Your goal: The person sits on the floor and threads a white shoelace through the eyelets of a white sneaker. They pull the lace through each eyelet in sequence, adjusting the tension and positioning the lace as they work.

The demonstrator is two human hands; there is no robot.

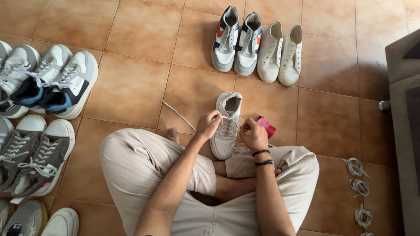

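Observation:
A white sneaker (pixel 227 126) lies on the tiled floor in front of my crossed legs, heel end away from me. My left hand (pixel 208 125) pinches the white shoelace (pixel 177 114) at the shoe's left side; the lace's loose end trails left over the tiles. My right hand (pixel 253 133) grips the lace's other end at the shoe's right side. Two dark bracelets circle my right wrist. A pink and dark object (pixel 266 126) lies just behind my right hand.
Two pairs of shoes, one grey-blue (pixel 237 40) and one white (pixel 281 52), stand ahead. Several sneakers (pixel 43 83) crowd the left edge. Three coiled laces (pixel 358 185) lie at right beside dark furniture (pixel 404 109).

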